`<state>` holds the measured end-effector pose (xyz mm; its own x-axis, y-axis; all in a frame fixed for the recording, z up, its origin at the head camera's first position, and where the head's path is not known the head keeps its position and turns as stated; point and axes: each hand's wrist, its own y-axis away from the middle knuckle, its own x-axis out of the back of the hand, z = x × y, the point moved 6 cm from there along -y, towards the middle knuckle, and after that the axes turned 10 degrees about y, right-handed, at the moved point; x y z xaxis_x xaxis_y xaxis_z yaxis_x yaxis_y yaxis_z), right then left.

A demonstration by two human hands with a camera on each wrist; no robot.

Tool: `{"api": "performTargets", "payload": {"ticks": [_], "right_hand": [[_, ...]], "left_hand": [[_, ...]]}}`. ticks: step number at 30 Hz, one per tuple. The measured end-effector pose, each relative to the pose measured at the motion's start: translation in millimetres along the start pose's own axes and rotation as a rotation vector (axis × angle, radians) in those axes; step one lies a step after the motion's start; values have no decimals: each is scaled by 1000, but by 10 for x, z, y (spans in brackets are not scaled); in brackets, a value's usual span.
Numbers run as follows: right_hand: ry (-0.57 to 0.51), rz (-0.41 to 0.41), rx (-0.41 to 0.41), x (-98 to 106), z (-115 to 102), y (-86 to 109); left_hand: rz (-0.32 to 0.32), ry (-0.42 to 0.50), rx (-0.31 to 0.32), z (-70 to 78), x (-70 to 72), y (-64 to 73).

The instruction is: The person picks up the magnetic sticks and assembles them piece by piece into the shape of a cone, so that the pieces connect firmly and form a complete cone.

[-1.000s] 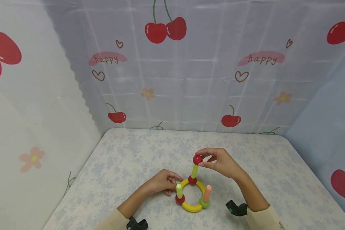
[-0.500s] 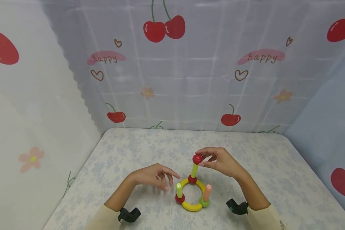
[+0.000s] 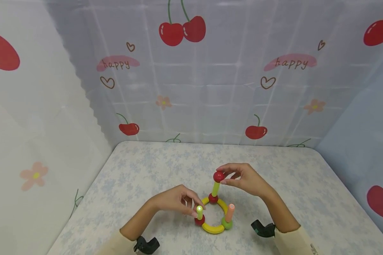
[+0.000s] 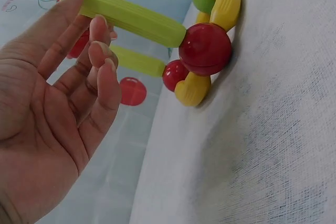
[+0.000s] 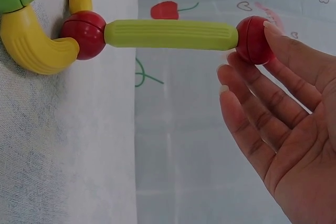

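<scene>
A ring of curved yellow pieces (image 3: 213,230) lies on the table, joined by two red balls and a green ball (image 3: 227,224). My right hand (image 3: 245,180) pinches a red ball (image 3: 218,176) between thumb and fingertips. That ball caps the upright rear yellow-green rod (image 3: 215,190), whose foot sits in the ring's rear red ball (image 5: 84,35). At the front left, my left hand (image 3: 177,201) pinches the upper end of another yellow-green rod (image 4: 131,18) with thumb and index finger; its other fingers are bent beside it. This rod stands in the front-left red ball (image 4: 205,49).
An orange rod (image 3: 230,213) stands upright in the green ball at the ring's right. The patterned tablecloth (image 3: 140,166) stretches around the ring, and a cherry-printed curtain (image 3: 210,88) rises behind the table. Each wrist carries a black camera mount (image 3: 263,229).
My left hand let go of the ring's left side, drew back to the left, then came in again onto the front-left rod's upper end. The right hand stays on its red ball.
</scene>
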<state>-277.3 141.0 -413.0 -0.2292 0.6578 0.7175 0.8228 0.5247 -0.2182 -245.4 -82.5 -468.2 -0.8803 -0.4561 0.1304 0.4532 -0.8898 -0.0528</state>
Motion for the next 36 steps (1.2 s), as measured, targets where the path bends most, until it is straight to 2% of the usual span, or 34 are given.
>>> {"api": "performTargets", "payload": {"ticks": [9,16,21,26,30,36], "right_hand": [[-22,-23,27,-11,-33,4],[-37,-61,42,-52,-46,15],[-39,-70,87,-55,-102,21],[-42,-84,125,-68,-162,20],[-52,-96,139,-89,-191,25],[-51,-110,171,-122,-232,36]], "left_hand": [[110,47,-12,-61,-17,-67],[196,28,0,-100,-17,-95],[283,3,39,-130,-3,-106],[348,-19,37,-136,-2,-112],[380,-36,24,-129,-16,-118],[392,-52,14,-129,-34,-135]]}}
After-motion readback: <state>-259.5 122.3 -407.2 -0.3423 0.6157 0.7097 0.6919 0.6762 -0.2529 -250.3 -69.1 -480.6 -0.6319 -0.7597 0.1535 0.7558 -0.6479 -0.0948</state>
